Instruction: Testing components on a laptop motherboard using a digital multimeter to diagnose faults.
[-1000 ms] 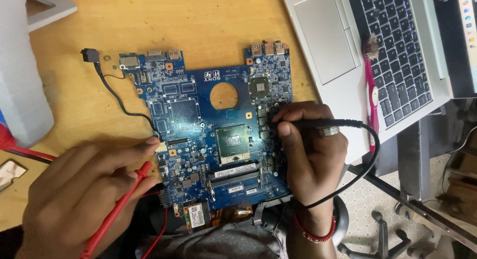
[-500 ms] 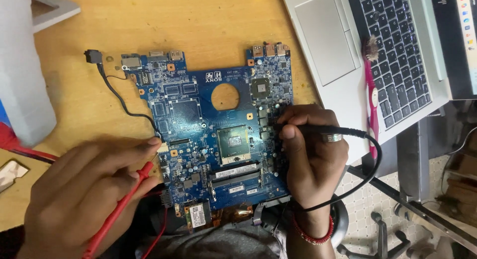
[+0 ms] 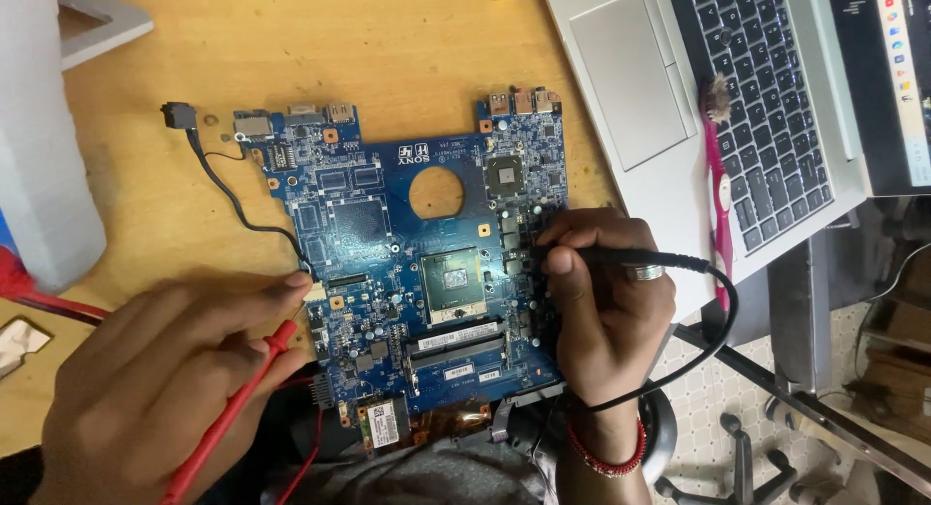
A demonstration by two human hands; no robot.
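Blue circuit board [image 3: 388, 243], round hole, square central chip, probed by both hands

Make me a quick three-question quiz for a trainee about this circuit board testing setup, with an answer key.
1. True or false: the left hand holds the black probe.
2. What lies across the laptop keyboard? A) a pink brush B) a screwdriver C) a cup
3. Fill in: the right hand presses the black probe near the ____ edge of the blue circuit board.

Key:
1. False: it holds the red probe.
2. A, the pink brush.
3. Right.
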